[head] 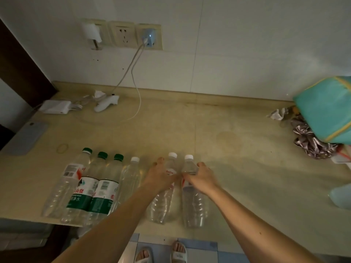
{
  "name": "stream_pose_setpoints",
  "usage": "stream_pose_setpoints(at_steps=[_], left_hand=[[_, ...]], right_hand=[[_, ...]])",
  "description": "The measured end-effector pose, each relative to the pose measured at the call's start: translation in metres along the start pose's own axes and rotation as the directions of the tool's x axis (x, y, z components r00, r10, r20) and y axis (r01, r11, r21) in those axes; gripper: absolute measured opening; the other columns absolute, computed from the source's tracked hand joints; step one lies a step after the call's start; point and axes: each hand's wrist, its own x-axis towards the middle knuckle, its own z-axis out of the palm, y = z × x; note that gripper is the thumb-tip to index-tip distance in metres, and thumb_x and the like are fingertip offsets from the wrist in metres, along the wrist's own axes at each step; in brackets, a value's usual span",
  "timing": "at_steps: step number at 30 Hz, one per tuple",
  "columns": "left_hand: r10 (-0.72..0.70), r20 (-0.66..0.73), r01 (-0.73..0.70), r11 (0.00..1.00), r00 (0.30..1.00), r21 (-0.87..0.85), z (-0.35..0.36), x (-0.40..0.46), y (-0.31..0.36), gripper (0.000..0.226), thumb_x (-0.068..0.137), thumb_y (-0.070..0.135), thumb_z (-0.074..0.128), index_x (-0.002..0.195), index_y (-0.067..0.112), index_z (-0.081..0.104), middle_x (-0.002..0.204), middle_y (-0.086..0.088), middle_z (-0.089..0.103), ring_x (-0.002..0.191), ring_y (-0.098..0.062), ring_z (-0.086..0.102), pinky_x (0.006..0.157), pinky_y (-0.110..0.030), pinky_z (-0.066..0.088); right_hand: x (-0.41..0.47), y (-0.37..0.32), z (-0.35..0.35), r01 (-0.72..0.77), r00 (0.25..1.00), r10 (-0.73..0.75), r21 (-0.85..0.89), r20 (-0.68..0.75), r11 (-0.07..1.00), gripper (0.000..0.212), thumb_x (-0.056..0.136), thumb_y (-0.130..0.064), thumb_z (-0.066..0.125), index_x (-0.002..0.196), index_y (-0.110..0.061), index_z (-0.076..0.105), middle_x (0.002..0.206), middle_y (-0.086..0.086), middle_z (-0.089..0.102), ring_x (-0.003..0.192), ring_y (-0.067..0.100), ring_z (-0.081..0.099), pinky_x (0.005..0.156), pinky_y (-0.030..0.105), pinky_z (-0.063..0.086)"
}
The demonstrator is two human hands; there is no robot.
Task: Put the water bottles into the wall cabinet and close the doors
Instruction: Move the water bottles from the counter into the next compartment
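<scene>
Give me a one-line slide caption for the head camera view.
Left hand and right hand each grip a white-capped bottle from a row of six on the counter.

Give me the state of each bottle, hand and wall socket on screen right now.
Left hand: grips the fifth bottle.
Right hand: grips the rightmost bottle.
Three green-capped bottles: upright, capped, untouched.
Fourth bottle: upright, white cap on, untouched.
Blue charger: plugged in, light on.
Middle socket: empty.
</scene>
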Motion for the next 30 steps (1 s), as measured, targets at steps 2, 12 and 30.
stream_pose_setpoints(at_steps=[2, 12, 30], left_hand=[[-0.014, 0.029, 0.016, 0.999, 0.999, -0.045, 0.000, 0.007, 0.001, 0.083, 0.078, 0.056, 0.074, 0.143, 0.012, 0.045, 0.136, -0.011, 0.052, 0.123, -0.032, 0.055, 0.095, -0.039, 0.049], [0.069, -0.065, -0.089, 0.904, 0.996, -0.418, -0.025, 0.001, 0.002, 0.043, 0.073, 0.014, 0.085, 0.111, 0.021, 0.065, 0.095, 0.002, 0.073, 0.080, -0.013, 0.071, 0.072, -0.035, 0.063], [0.632, -0.219, -0.649, 0.761, 0.744, -0.010, -0.051, -0.047, -0.024, 0.073, 0.071, 0.036, 0.090, 0.129, 0.033, 0.044, 0.126, 0.013, 0.046, 0.111, 0.002, 0.051, 0.093, 0.000, 0.033]], right_hand=[[0.009, -0.004, 0.003, 0.001, 1.000, 0.000, -0.025, 0.031, 1.000, 0.056, 0.083, -0.047, 0.068, 0.124, -0.011, 0.059, 0.124, 0.012, 0.062, 0.106, 0.029, 0.065, 0.083, 0.036, 0.055], [-0.005, -0.012, -0.012, 0.032, 0.996, -0.010, 0.239, -0.094, 0.971, 0.046, 0.071, -0.022, 0.082, 0.113, -0.015, 0.063, 0.090, -0.003, 0.071, 0.068, 0.007, 0.067, 0.050, 0.020, 0.051], [-0.096, 0.005, -0.001, 0.501, 0.756, -0.307, 0.209, -0.579, 0.840, 0.067, 0.074, -0.025, 0.089, 0.123, -0.038, 0.045, 0.123, -0.010, 0.052, 0.111, -0.009, 0.054, 0.085, 0.004, 0.044]])
